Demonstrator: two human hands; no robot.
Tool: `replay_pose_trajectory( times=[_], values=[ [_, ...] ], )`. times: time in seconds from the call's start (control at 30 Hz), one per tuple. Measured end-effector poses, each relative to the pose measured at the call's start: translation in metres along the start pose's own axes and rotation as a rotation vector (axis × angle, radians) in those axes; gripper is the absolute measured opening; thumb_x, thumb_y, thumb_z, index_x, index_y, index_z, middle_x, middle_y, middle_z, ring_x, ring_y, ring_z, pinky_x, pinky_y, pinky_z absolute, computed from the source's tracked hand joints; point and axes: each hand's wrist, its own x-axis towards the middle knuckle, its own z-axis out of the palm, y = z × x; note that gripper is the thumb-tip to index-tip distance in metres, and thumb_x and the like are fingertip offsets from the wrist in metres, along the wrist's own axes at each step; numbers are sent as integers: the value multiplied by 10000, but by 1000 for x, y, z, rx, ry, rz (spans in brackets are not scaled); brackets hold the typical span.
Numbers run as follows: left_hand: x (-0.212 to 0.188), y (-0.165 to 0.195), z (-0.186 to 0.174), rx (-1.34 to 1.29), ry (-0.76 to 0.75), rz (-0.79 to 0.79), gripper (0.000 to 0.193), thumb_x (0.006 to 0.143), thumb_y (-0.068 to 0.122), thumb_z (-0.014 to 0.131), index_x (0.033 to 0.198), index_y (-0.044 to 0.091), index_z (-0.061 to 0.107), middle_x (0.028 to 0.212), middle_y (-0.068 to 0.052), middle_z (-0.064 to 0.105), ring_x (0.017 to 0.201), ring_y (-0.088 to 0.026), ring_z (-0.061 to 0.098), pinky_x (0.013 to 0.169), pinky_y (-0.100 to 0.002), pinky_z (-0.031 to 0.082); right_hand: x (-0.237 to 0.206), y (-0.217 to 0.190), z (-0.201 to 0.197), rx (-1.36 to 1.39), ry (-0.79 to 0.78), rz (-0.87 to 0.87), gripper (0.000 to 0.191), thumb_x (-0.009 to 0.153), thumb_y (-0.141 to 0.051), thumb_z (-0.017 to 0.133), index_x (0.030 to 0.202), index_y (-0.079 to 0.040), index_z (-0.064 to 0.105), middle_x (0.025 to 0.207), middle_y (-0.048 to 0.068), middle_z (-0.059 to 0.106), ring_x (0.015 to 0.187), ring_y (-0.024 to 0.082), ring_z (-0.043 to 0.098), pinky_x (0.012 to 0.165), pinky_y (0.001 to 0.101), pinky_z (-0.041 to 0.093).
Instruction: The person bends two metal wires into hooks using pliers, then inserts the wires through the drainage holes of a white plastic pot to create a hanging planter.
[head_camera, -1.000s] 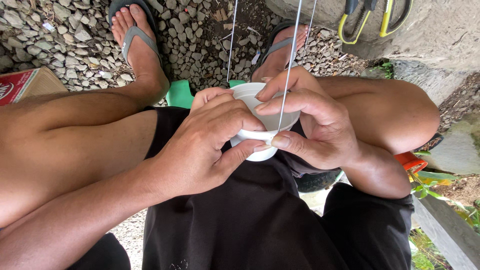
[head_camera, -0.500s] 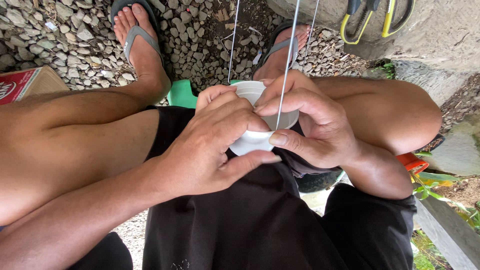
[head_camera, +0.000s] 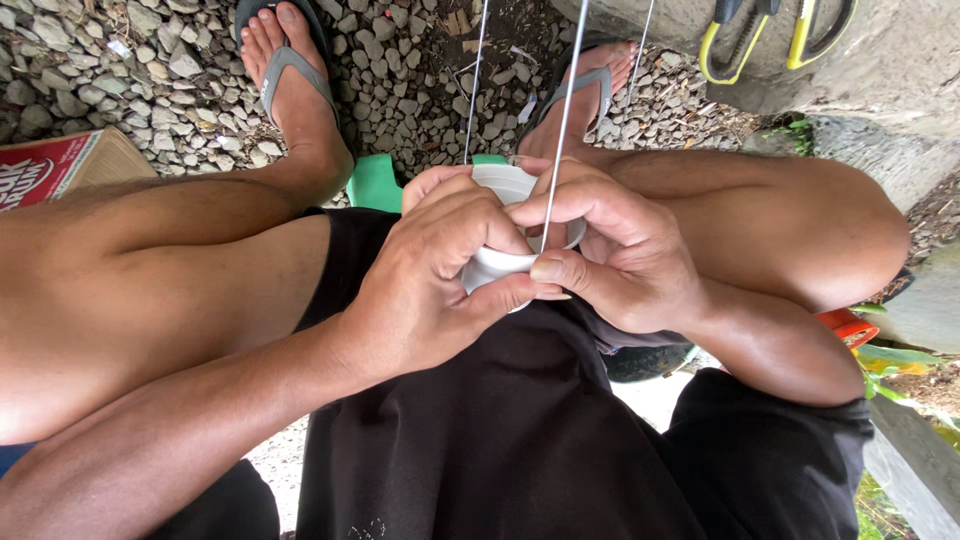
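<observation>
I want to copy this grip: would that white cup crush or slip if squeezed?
The white cup looks thin-walled, so probably light and easily dented. The left hand and right hand wrap it, suggesting it needs only gentle pressure. Its smooth surface may slip.

Both forearms reach inward over the thighs, left hand (head_camera: 435, 275) and right hand (head_camera: 615, 255) meeting, fingers curled closed.

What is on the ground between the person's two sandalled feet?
In the head view, grey gravel covers the stretch between the left foot and the right foot. Thin pale strings cross in front of it, above a green seat edge.
</observation>
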Motion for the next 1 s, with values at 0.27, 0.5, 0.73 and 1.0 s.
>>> replay_pose_trajectory(
  times=[0.27, 0.5, 0.73, 1.0],
  values=[
    [2, -7, 4, -26, -6, -2, 303, 901, 207, 870, 922, 131, 578, 893, 21, 653, 898, -131, 651, 1015, -367, 443, -4, -1, 4, -38, 48, 30, 373, 1036, -65, 712, 1389, -14, 600, 992, -9, 567, 892, 52, 581, 1322, 411, 320],
    [2, -8, 6, -41, -15, -9, 310, 895, 201, 874, 905, 122, 575, 862, 13, 647, 865, -132, 648, 1033, -373, 453, -6, -6, 6, -68, 75, 42, 345, 1041, -55, 707, 1375, -29, 626, 928, -20, 553, 865, 47, 562, 1323, 422, 337],
    [1, -8, 10, -50, -26, -26, 304, 912, 182, 865, 886, 122, 568, 836, 17, 653, 858, -122, 677, 1155, -423, 429, -11, -7, 9, -142, 108, 34, 308, 1043, -39, 693, 1348, -37, 648, 928, -32, 553, 796, 37, 544, 1274, 415, 401],
    [-1, -12, 10, 4, -25, 2, 302, 936, 181, 849, 922, 121, 553, 892, 1, 649, 922, -140, 668, 1200, -455, 411, -5, -4, 8, -109, 120, 66, 350, 973, -49, 718, 1312, -8, 647, 937, 3, 600, 846, 88, 560, 989, 344, 472]
  ],
)
